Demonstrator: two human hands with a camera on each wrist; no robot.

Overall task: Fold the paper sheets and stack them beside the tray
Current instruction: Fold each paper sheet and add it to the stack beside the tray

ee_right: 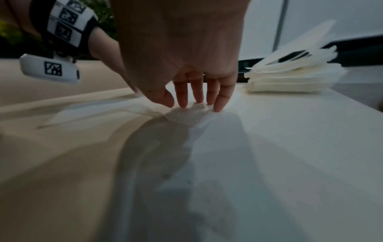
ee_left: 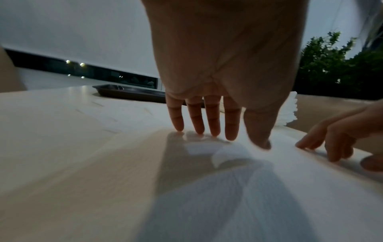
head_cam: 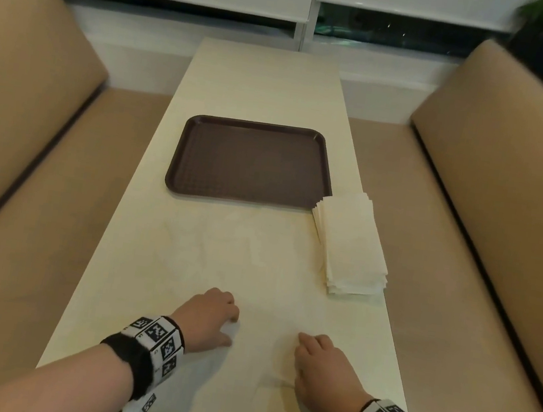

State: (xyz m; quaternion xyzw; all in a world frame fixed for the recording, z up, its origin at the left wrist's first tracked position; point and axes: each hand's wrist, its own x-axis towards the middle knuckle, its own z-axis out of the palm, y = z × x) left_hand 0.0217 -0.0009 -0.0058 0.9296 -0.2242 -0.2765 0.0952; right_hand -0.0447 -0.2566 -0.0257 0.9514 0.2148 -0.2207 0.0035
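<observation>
Unfolded paper sheet [head_cam: 264, 274] lies flat on table [head_cam: 209, 87], near side of brown tray [head_cam: 251, 161]. L hand [head_cam: 210, 318] fingertips [ee_left: 213, 131] press down on sheet's near-left corner, which curls up a bit under them; fingers fairly straight, nothing gripped. R hand [head_cam: 321, 368] same at near-right corner, fingertips [ee_right: 219, 104] touching paper, relaxed, not clenched. Stack of folded sheets [head_cam: 351, 244] sits just beside tray's right-near corner, edges fanned.
</observation>
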